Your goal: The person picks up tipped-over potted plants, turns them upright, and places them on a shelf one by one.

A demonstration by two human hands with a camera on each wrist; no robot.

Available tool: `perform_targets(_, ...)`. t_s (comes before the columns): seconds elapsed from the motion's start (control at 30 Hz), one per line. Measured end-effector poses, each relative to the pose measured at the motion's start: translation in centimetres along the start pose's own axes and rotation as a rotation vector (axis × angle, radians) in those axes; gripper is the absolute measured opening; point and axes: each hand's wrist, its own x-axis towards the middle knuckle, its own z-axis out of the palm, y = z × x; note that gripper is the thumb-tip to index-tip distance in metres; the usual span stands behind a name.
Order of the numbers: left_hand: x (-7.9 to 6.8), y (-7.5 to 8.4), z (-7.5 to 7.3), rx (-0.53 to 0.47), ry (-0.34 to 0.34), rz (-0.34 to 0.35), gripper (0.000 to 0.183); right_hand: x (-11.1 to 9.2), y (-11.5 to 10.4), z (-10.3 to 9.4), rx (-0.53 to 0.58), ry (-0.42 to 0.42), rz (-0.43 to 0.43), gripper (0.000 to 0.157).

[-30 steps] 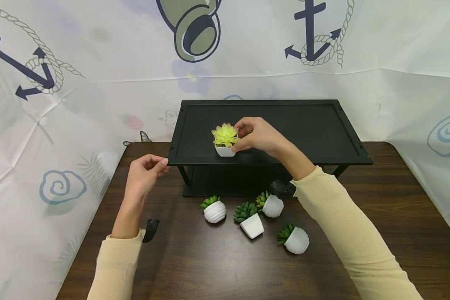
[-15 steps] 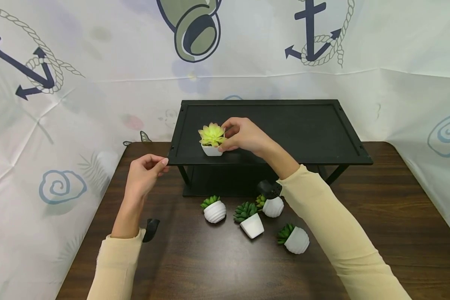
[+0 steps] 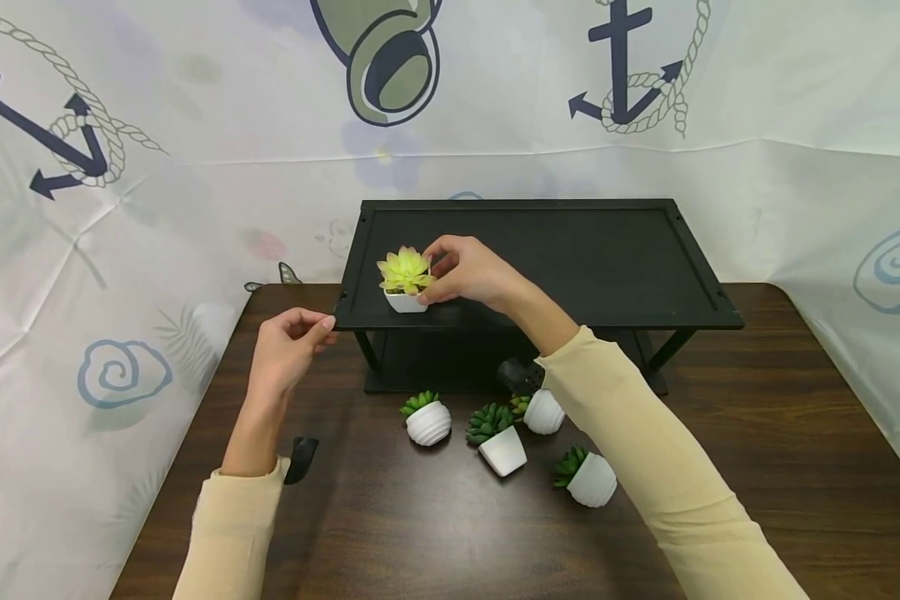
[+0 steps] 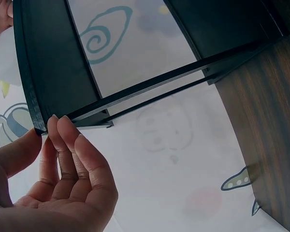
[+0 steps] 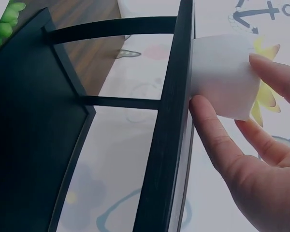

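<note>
On the upper board of a black two-tier shelf (image 3: pixel 555 258), toward its left end, stands an upright yellow-green succulent in a white square pot (image 3: pixel 405 279). My right hand (image 3: pixel 468 271) grips that pot from its right side, thumb at the front. In the right wrist view the white pot (image 5: pixel 224 75) sits at the board's edge with fingers around it. My left hand (image 3: pixel 291 346) pinches the shelf's front left corner between thumb and fingertips. The left wrist view shows the same pinch, with the left hand (image 4: pixel 72 179) at the corner of the frame.
Several small potted succulents lie tipped over on the wooden table (image 3: pixel 390 533) before the shelf: one in a ribbed pot (image 3: pixel 428 423), one in a square pot (image 3: pixel 503 451), another ribbed pot (image 3: pixel 592 481) at right. A printed cloth (image 3: pixel 195 217) hangs behind.
My right hand has slid the yellow-green succulent leftward along the top board, from near its middle toward the left end. The left hand has stayed at the corner.
</note>
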Motion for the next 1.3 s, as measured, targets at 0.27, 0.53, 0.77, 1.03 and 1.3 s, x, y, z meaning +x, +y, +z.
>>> perform_targets(0.27,0.1,-0.2,0.1,0.010,0.005,-0.006,0.024,0.6,-0.1,0.9,0.010,-0.010,-0.016,0.048)
perform_targets(0.53,0.1,-0.2,0.2,0.018,0.012,-0.006,0.023,1.0,-0.4,2.0,0.006,-0.002,-0.023,0.049)
perform_targets(0.77,0.1,-0.3,0.1,0.023,0.010,-0.004,0.023,1.0,-0.5,2.4,0.002,0.002,-0.025,0.048)
perform_targets(1.03,0.1,-0.3,0.1,0.026,0.007,0.004,0.024,0.9,-0.7,2.1,-0.011,-0.019,-0.021,0.049)
perform_targets(1.3,0.1,-0.3,0.0,0.033,0.006,0.003,0.026,0.2,-1.3,1.3,0.009,-0.016,-0.004,0.049)
